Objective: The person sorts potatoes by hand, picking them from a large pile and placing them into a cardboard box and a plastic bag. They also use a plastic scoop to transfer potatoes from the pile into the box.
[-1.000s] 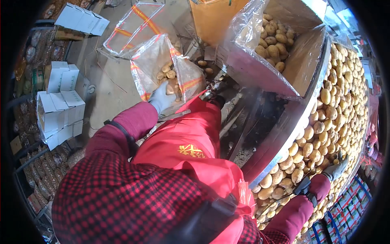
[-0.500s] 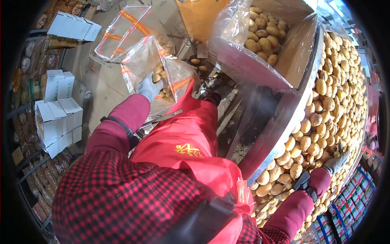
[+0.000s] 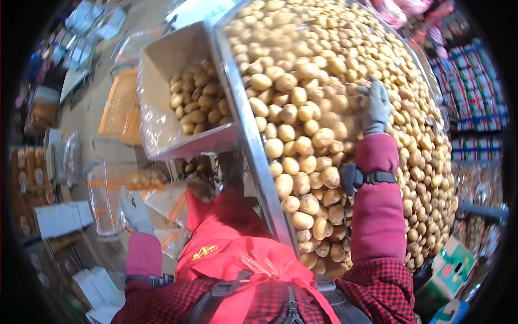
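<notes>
My right hand (image 3: 379, 105), in a grey glove, reaches over a big heap of potatoes (image 3: 302, 146). Its fingers are stretched out and hold nothing that I can see. My left hand (image 3: 136, 211), gloved too, hangs low on the left with fingers extended, next to a clear plastic bag (image 3: 102, 189) with orange stripes. No potato shows in it. A second striped bag (image 3: 170, 202) lies close by, partly creased.
A metal rim (image 3: 253, 135) borders the heap. Against it stands a plastic-lined box (image 3: 156, 119) partly filled with potatoes. White cartons (image 3: 63, 220) are at the left, and a green carton (image 3: 450, 270) is at the lower right.
My view has swung right toward the heap. My left hand has let go of the potato it held over the bag. My right hand has moved farther out across the heap.
</notes>
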`<action>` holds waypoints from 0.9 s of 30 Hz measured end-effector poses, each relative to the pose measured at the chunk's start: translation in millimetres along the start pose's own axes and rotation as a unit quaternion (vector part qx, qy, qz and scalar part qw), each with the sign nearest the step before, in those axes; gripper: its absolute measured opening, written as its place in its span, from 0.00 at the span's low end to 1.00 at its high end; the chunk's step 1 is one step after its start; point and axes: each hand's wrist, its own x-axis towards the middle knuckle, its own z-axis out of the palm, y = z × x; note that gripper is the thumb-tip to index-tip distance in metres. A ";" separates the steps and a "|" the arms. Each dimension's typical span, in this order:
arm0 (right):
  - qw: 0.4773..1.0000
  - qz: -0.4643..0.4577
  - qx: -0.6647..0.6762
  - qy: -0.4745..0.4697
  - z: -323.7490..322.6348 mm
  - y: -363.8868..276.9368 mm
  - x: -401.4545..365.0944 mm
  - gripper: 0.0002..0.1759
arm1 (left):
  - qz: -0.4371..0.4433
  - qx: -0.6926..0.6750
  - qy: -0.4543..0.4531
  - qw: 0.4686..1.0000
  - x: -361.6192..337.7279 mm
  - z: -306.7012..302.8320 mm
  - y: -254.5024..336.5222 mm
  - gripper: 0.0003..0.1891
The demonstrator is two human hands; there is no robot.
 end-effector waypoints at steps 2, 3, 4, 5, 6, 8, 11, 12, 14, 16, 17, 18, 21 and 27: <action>0.999 0.043 0.018 -0.019 0.3 -5.3 -4.5 0.20 | 0.022 -0.027 -0.059 0.998 13.7 24.6 59.3 0.29; 1.000 0.024 0.012 -0.010 1.5 -7.1 -5.7 0.20 | 0.027 -0.045 -0.110 0.993 15.5 37.6 96.0 0.29; 1.000 0.006 0.005 -0.003 4.4 -9.3 -7.6 0.20 | 0.069 -0.076 -0.157 0.982 14.6 57.0 143.6 0.29; 0.999 0.014 0.032 -0.005 4.9 -11.1 -9.4 0.21 | 0.109 -0.106 -0.205 0.967 11.1 79.7 190.9 0.29; 0.999 0.017 0.047 0.001 7.9 -16.4 -12.9 0.19 | 0.177 -0.030 -0.204 0.962 7.4 98.4 222.8 0.29; 0.998 0.025 0.053 -0.005 7.1 -20.4 -15.3 0.21 | 0.329 0.030 -0.225 0.917 4.8 137.3 287.1 0.30; 0.995 0.043 0.091 -0.001 6.2 -19.8 -17.4 0.21 | 0.497 -0.043 -0.284 0.819 -6.7 190.9 393.8 0.30; 0.991 0.051 0.122 0.005 4.8 -17.7 -17.7 0.21 | 0.539 -0.051 -0.335 0.771 -6.8 207.9 424.3 0.31; 0.997 -0.054 0.043 -0.033 -4.9 -12.2 -15.9 0.24 | 0.637 -0.027 -0.395 0.662 -12.2 250.6 454.9 0.32; 0.993 -0.029 0.106 -0.033 -10.8 -18.5 -17.8 0.25 | 0.714 0.023 -0.385 0.584 -23.5 294.2 465.7 0.27; 0.991 -0.028 0.125 -0.028 -15.5 -9.2 -14.9 0.26 | 0.719 0.006 -0.391 0.574 -22.3 305.6 469.8 0.28; 0.990 0.047 0.136 -0.015 -16.3 -20.7 -16.7 0.27 | 0.724 -0.009 -0.399 0.562 -19.9 312.4 472.5 0.28; 0.977 0.088 0.193 -0.020 -18.9 -24.1 -15.5 0.29 | 0.736 0.013 -0.409 0.539 -20.0 318.7 481.6 0.27; 0.981 0.099 0.166 -0.019 -17.9 -31.4 -17.5 0.30 | 0.714 -0.045 -0.411 0.566 1.2 336.9 510.5 0.24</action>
